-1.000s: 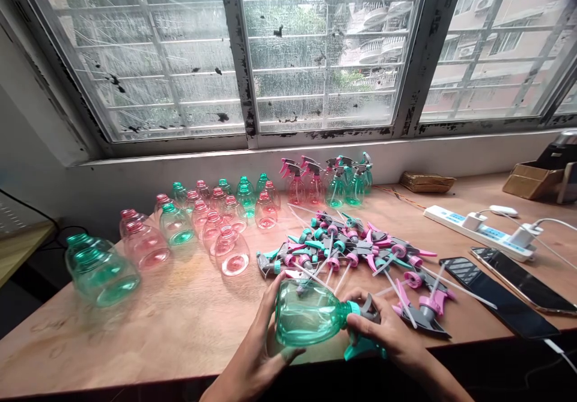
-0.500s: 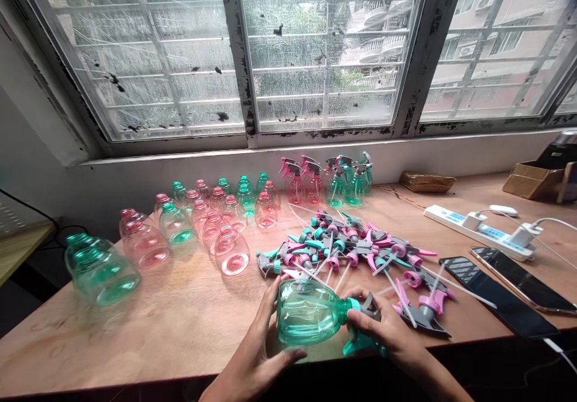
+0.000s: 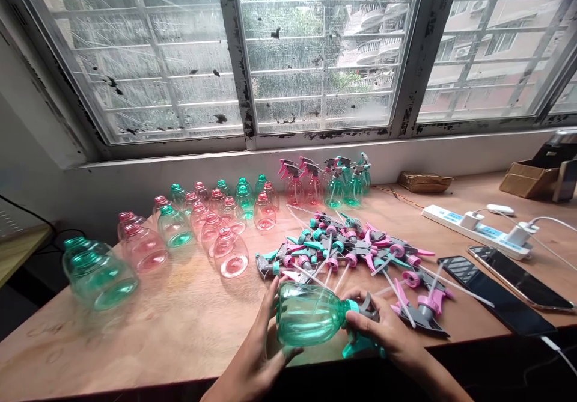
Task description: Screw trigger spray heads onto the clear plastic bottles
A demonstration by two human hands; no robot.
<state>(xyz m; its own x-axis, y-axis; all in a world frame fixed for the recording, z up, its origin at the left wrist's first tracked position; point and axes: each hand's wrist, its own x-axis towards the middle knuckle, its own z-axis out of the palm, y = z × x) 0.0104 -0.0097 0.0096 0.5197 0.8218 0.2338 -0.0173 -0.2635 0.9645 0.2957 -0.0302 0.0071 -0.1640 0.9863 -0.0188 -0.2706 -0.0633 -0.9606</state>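
A clear green spray bottle (image 3: 310,315) lies sideways between my hands above the table's front edge, its neck to the right. My left hand (image 3: 265,336) cups the bottle's base end, thumb below and fingers behind. At the neck, my right hand (image 3: 376,321) grips the teal collar of the trigger sprayer (image 3: 359,343), which is grey and teal and partly hidden by the fingers. Just behind the bottle lies a pile of loose pink, teal and grey trigger sprayers (image 3: 333,243) with thin white tubes.
Several open pink bottles (image 3: 232,258) and green bottles (image 3: 101,282) stand on the left of the wooden table (image 3: 180,330). Bottles with sprayers fitted (image 3: 336,188) stand by the window wall. To the right lie two phones (image 3: 491,300), a power strip (image 3: 478,232) and cardboard boxes (image 3: 426,181).
The view has shifted very slightly. Both hands keep hold of the green bottle and its sprayer in nearly the same position.
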